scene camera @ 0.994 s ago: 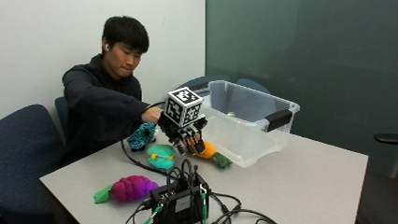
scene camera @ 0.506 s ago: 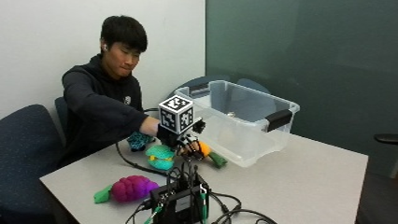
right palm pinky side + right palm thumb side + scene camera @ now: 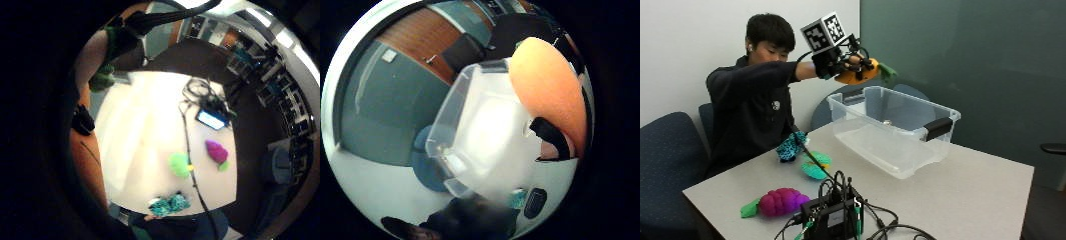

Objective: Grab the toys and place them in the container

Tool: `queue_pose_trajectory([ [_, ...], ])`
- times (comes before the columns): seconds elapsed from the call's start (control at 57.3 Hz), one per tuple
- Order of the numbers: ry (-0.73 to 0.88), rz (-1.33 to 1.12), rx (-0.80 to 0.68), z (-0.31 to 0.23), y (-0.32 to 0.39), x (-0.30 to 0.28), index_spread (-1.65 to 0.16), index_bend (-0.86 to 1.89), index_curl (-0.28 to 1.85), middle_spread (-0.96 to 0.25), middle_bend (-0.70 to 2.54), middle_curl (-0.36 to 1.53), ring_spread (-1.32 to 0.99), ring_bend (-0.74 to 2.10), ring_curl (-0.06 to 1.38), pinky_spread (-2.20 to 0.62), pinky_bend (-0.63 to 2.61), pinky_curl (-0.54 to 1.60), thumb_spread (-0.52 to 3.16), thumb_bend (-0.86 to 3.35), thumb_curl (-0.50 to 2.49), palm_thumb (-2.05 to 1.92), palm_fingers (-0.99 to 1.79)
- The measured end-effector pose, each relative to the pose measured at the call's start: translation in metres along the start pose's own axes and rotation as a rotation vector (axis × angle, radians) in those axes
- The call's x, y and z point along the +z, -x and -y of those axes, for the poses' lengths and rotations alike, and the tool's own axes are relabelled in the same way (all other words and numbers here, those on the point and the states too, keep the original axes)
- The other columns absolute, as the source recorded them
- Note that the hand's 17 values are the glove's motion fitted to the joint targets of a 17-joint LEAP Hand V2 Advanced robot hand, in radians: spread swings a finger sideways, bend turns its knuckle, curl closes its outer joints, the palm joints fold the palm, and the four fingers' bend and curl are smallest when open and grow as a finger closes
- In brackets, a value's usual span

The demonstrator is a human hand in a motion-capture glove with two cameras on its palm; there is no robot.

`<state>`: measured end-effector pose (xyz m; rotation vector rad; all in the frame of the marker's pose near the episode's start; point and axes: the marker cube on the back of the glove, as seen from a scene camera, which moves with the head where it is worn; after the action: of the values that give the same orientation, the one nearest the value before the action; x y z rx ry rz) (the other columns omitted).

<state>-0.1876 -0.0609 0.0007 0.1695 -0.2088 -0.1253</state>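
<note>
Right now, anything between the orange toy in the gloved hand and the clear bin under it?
Nothing. In the outside view the right hand holds the orange toy in the air above the clear bin; only open air lies between them.

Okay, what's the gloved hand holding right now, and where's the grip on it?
The right hand holds the orange toy above the clear container, grip around its orange body; the green end sticks out free.

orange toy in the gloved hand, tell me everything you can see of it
The orange toy is a rounded orange body with a green leafy end pointing away from the person. It looks soft. The gloved right hand grips it, raised high above the near end of the clear plastic container, touching nothing else. In the thumb-side palm view it bulges beside the palm.
</note>
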Motion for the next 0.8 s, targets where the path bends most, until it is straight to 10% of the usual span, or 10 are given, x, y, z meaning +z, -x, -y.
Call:
queue_pose_trajectory([
  [0.366, 0.418, -0.039, -0.105, 0.001, 0.081, 0.083, -0.13, 0.41, 0.62, -0.05, 0.22, 0.39, -0.09, 0.33, 0.19, 0.01, 0.77, 0.39, 1.24, -0.07, 0.52, 0.19, -0.26],
  [0.802, 0.399, -0.091, 0.021, -0.029, -0.075, 0.028, -0.23, 0.15, 0.44, 0.04, 0.17, 0.31, 0.00, 0.24, 0.22, 0.03, 0.64, 0.35, 1.19, -0.02, 0.38, 0.02, -0.08],
])
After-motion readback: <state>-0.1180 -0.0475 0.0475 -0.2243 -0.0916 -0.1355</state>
